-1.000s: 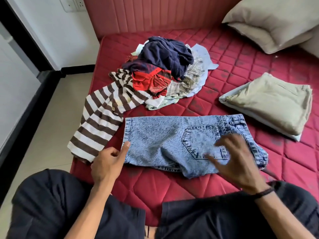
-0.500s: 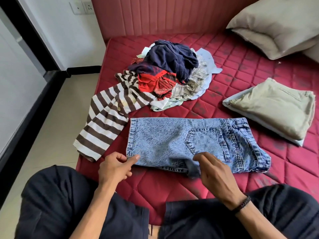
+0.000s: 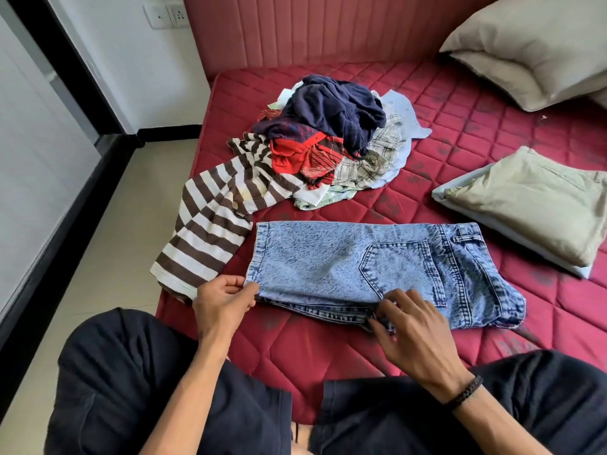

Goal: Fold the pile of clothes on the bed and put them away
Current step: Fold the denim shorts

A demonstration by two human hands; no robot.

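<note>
Denim shorts (image 3: 377, 267): lay flat, folded in half, on the red mattress (image 3: 492, 133) at its near edge, back pocket facing up, waistband toward the right
Left hand (image 3: 223, 298): fingers curled, thumb and fingers pinched the near-left hem corner of the denim shorts
Right hand (image 3: 415, 336): fingers bent, their tips pinched the near edge of the denim shorts around the crotch seam; a dark braided band sat on the wrist
Pile of clothes (image 3: 328, 139): heaped beyond the denim shorts, a navy garment on top, red and checked pieces under it
Striped shirt (image 3: 210, 231): brown and white, trailed from the pile down to the left of the denim shorts, its end just beside the left hand
Folded stack (image 3: 532, 205): a beige garment over a pale one, to the right of the denim shorts and apart from them
Pillow (image 3: 532, 47): beige, far right beyond the denim shorts, near the padded headboard
</note>
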